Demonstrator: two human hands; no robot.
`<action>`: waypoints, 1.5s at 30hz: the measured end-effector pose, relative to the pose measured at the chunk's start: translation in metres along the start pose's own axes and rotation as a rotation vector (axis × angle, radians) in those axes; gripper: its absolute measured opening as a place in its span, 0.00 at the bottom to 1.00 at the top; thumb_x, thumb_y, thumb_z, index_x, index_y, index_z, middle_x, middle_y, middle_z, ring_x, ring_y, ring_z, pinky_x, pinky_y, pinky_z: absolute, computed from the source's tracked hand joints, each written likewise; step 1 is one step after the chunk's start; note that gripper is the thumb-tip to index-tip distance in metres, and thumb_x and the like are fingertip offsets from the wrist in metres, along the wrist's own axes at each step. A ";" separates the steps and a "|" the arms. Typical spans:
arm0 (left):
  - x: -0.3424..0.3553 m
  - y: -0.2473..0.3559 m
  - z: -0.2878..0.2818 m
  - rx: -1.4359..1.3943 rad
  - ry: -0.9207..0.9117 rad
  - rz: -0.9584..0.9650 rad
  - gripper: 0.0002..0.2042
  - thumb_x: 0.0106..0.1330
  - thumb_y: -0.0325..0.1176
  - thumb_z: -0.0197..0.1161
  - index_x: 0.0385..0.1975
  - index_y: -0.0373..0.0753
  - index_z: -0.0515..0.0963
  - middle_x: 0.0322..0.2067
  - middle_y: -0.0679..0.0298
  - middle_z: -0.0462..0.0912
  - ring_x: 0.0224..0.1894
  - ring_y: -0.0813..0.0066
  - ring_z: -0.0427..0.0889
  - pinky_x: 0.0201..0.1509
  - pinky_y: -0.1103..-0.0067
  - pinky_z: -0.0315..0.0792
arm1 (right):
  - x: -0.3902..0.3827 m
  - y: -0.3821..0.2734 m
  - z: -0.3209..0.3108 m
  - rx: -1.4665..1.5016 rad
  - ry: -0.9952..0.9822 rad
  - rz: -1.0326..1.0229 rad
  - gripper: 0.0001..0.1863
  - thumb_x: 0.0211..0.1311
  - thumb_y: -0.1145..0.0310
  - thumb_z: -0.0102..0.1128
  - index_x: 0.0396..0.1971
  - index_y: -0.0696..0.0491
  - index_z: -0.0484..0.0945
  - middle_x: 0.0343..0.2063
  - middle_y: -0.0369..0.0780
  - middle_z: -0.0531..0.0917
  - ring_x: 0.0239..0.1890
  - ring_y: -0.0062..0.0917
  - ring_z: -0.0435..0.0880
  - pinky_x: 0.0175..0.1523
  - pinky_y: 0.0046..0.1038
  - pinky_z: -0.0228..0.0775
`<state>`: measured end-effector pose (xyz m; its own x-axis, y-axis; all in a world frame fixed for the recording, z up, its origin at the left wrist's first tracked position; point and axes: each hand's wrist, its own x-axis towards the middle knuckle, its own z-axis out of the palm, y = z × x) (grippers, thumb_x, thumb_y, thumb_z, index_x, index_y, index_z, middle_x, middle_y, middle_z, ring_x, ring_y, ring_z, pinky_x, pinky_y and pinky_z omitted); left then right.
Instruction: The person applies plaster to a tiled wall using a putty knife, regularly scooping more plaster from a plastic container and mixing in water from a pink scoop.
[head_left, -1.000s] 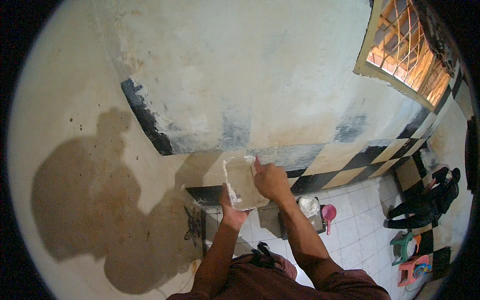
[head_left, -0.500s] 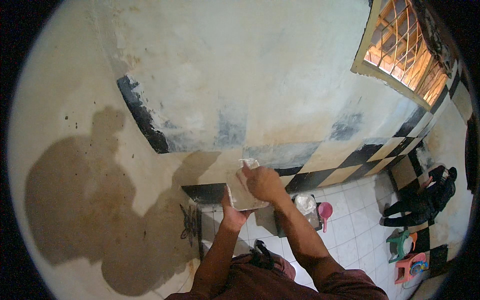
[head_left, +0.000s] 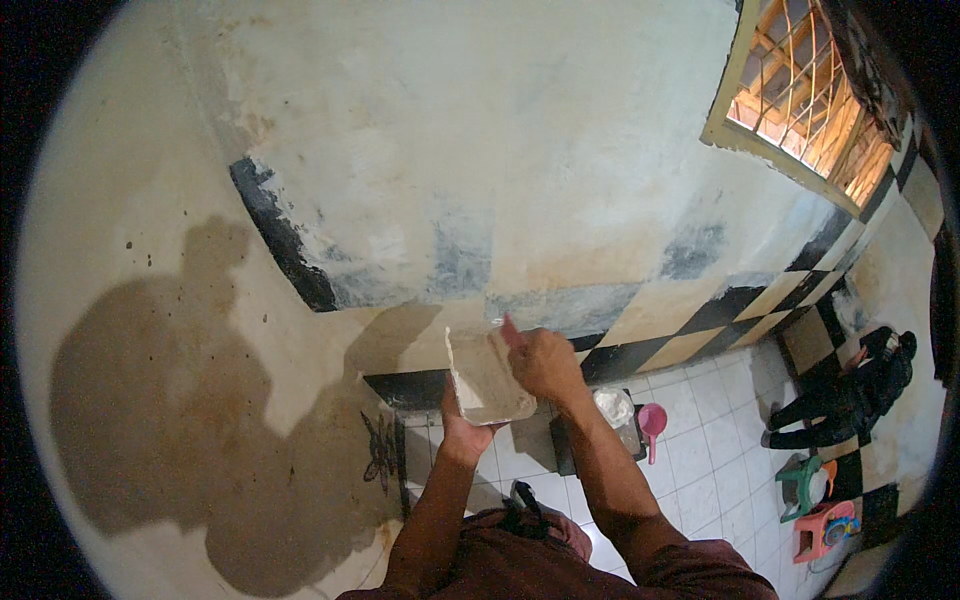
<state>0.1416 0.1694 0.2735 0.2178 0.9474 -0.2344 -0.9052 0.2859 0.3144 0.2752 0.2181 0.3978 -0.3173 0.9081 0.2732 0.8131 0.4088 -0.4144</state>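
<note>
My left hand grips a shallow rectangular tray from beneath and along its left side. Whitish paste coats the inside of the tray, which is tilted toward me. In my right hand is a small tool with a reddish handle; its working end is too small and blurred to name. That hand hovers over the tray's right edge, fingers wrapped round the tool. Behind both hands stands the wall, smeared white over a painted pattern of black and cream squares.
A white-filled container rests on a dark box on the tiled floor, beside a pink dipper. Further right are a green stool, a pink stool and a person in dark clothes. A barred window is upper right.
My right hand has shifted right and slightly down from over the tray's middle to its right edge, uncovering more of the tray's inside. The reddish handle now shows more plainly.
</note>
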 end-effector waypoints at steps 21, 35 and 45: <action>-0.008 0.015 0.011 0.068 -0.011 -0.012 0.35 0.64 0.67 0.41 0.64 0.50 0.62 0.61 0.62 0.69 0.59 0.57 0.72 0.57 0.54 0.70 | -0.003 -0.036 0.006 0.093 -0.062 -0.003 0.11 0.52 0.63 0.59 0.23 0.56 0.82 0.21 0.53 0.80 0.26 0.50 0.82 0.34 0.45 0.74; -0.003 0.007 -0.002 0.025 -0.047 -0.084 0.36 0.62 0.68 0.45 0.63 0.52 0.63 0.59 0.63 0.71 0.60 0.57 0.71 0.58 0.51 0.68 | 0.019 -0.001 0.001 0.105 -0.067 0.182 0.14 0.47 0.61 0.63 0.27 0.57 0.83 0.25 0.54 0.81 0.31 0.49 0.82 0.38 0.42 0.75; -0.002 0.018 0.010 0.044 -0.046 0.034 0.35 0.61 0.64 0.49 0.63 0.49 0.65 0.59 0.62 0.72 0.59 0.55 0.72 0.57 0.50 0.70 | 0.009 -0.005 -0.017 0.063 -0.144 0.115 0.19 0.62 0.57 0.50 0.37 0.56 0.82 0.26 0.55 0.82 0.30 0.50 0.83 0.40 0.46 0.76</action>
<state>0.1291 0.1745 0.2888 0.2046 0.9621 -0.1804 -0.8957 0.2584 0.3619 0.2768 0.2226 0.4172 -0.2946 0.9508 0.0960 0.8173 0.3027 -0.4903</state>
